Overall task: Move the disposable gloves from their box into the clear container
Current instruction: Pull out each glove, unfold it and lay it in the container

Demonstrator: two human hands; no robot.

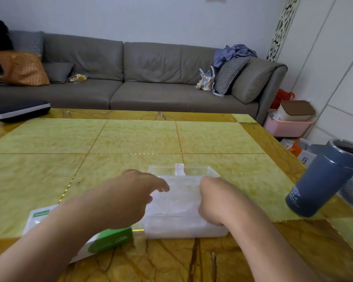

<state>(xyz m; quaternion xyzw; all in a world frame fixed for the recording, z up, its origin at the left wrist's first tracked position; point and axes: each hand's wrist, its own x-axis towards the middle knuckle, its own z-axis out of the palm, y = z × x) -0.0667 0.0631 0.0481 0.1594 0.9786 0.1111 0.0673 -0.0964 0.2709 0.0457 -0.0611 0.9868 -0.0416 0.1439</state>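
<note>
Clear container (183, 202) sits near on the yellow table (130, 139), filled with whitish gloves (177, 200); left hand (130, 198) rests curled fingers on them, right hand (214, 202) grips their right side; green-white box (110, 240) lies at near left

We see both hands at the clear container (183, 226), already packed with translucent gloves (177, 200): left hand (130, 198) reaching over them, right hand (214, 200) pressing down. The green-and-white glove box (110, 240) lies beside it on the yellow table (130, 139).
</note>
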